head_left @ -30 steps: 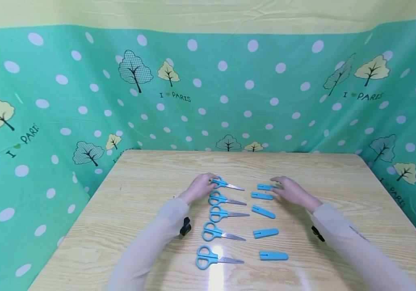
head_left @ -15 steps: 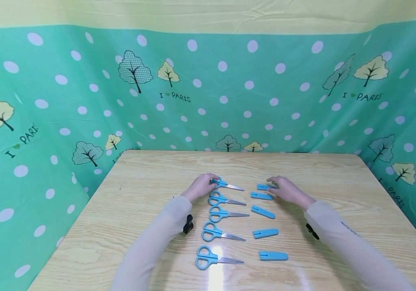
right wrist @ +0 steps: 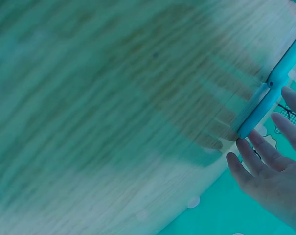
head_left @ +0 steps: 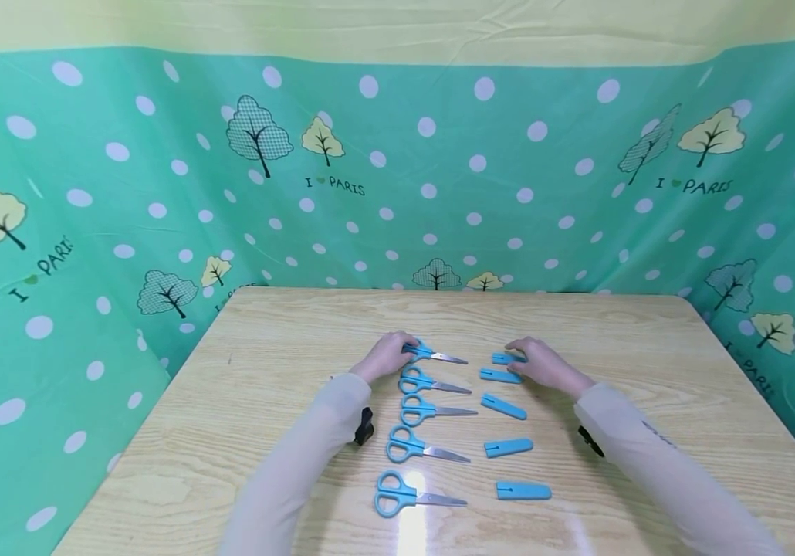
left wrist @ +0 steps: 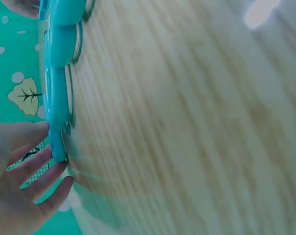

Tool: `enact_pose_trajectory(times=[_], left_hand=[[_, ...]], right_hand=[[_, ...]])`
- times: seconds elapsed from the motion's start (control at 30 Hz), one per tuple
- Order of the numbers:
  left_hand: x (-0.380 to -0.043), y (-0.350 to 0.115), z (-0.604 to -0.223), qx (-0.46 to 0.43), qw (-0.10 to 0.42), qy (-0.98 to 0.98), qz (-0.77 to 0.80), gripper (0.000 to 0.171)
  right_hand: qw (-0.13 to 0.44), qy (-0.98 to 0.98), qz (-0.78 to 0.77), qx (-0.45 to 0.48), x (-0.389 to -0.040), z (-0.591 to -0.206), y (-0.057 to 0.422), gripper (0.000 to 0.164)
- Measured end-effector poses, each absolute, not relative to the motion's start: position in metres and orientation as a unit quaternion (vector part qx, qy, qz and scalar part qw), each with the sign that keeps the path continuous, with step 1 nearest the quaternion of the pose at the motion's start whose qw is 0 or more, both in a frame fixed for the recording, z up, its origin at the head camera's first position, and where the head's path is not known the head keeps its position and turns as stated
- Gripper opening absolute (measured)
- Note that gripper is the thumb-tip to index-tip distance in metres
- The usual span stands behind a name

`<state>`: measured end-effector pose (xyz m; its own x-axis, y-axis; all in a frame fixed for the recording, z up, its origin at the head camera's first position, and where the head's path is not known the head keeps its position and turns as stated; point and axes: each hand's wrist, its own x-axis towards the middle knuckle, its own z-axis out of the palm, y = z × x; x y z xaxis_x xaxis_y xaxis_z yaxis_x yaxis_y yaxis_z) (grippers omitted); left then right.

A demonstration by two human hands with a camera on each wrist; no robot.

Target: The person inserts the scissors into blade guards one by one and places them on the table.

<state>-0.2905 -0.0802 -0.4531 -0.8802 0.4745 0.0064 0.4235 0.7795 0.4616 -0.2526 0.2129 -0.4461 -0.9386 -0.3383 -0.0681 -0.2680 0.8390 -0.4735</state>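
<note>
Several scissors with blue handles lie in a column, blades pointing right. My left hand (head_left: 385, 355) pinches the handle of the farthest scissors (head_left: 449, 358); in the left wrist view thumb and fingertips meet the blue handle (left wrist: 58, 143) from opposite sides. Across from it, my right hand (head_left: 543, 364) is spread around the farthest blue blade cover (head_left: 502, 358), its thumb close to the second cover (head_left: 498, 375). In the right wrist view the fingertips reach the end of a blue cover (right wrist: 258, 113), with the thumb beside it. The palm side of the right hand hides part of the covers in the head view.
Nearer scissors (head_left: 406, 495) and matching blade covers (head_left: 522, 491) lie in two columns down the middle of the wooden table (head_left: 286, 340). A green patterned curtain (head_left: 397, 177) hangs behind and at both sides.
My right hand has moved a little left, over the farthest blade cover. My left hand stays at the farthest scissors' handle, its forearm shifting slightly right.
</note>
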Motion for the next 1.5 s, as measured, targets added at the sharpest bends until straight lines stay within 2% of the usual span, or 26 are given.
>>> enact_pose_trajectory(times=[0.4, 0.97, 1.5], left_hand=[[-0.294, -0.075, -0.452, 0.227, 0.052, 0.948, 0.214, 0.021], [-0.304, -0.073, -0.455, 0.217, 0.064, 0.946, 0.23, 0.01], [-0.302, -0.078, -0.452, 0.231, 0.05, 0.953, 0.19, 0.01]], right_hand=[[0.075, 0.96, -0.217, -0.158, -0.253, -0.446, 0.209, 0.032], [0.037, 0.956, -0.237, -0.169, -0.26, -0.449, 0.211, 0.022], [0.041, 0.954, -0.225, -0.193, -0.267, -0.453, 0.21, 0.018]])
